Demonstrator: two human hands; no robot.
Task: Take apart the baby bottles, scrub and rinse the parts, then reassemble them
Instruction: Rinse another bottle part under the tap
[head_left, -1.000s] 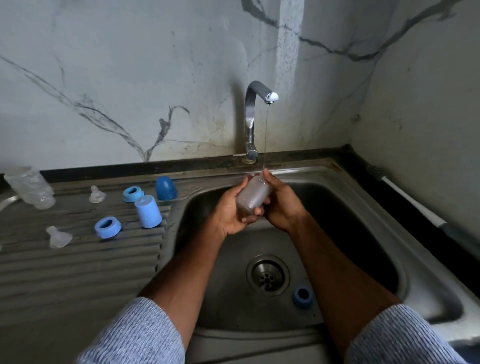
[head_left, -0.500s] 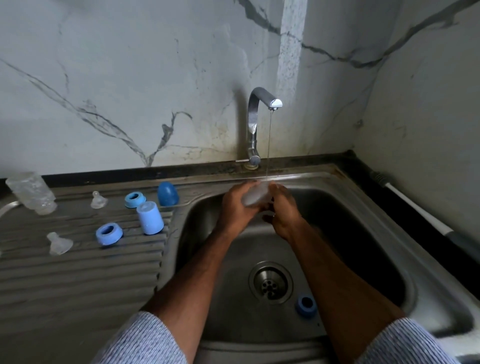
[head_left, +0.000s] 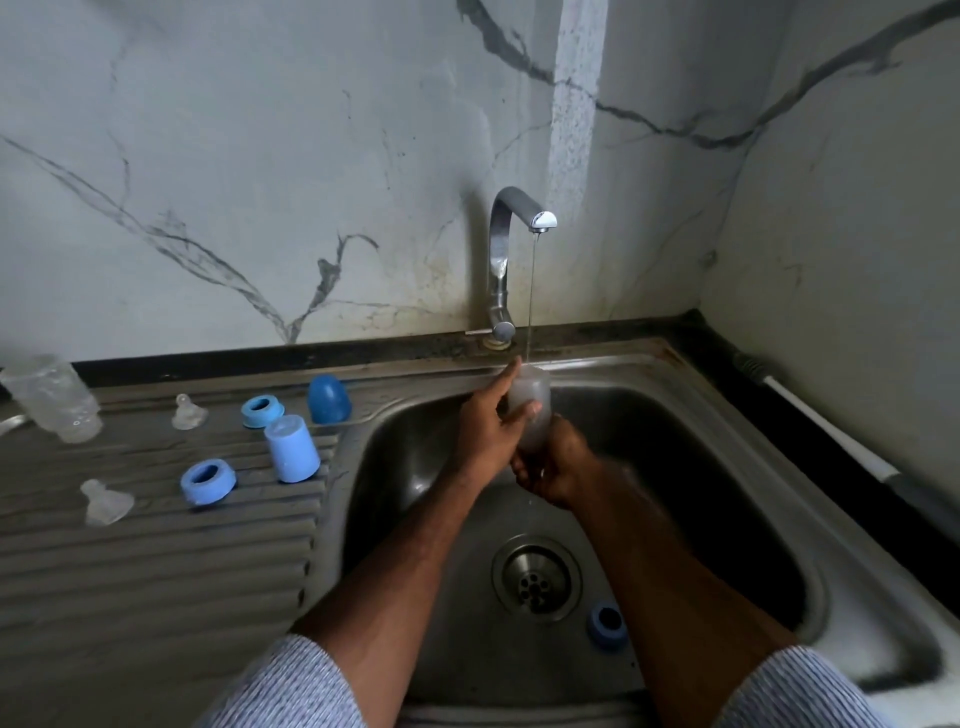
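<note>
Your left hand (head_left: 488, 431) wraps its fingers (head_left: 506, 376) round the clear bottle body (head_left: 530, 400), thumb across the front. Your right hand (head_left: 550, 467) grips its lower end from below, fingers curled. The bottle sits over the sink (head_left: 727, 467), under a thin stream from the tap (head_left: 501, 260). One blue collar ring (head_left: 607, 625) lies in the basin beside the drain (head_left: 536, 579). On the drainboard (head_left: 156, 571): a second clear bottle (head_left: 52, 397), two silicone nipples (head_left: 106, 501) (head_left: 188, 413), two blue rings (head_left: 208, 481) (head_left: 261, 411), a light-blue cap (head_left: 291, 448), a dark-blue dome cap (head_left: 328, 399). A brush handle (head_left: 831, 431) lies along the right wall.
</note>
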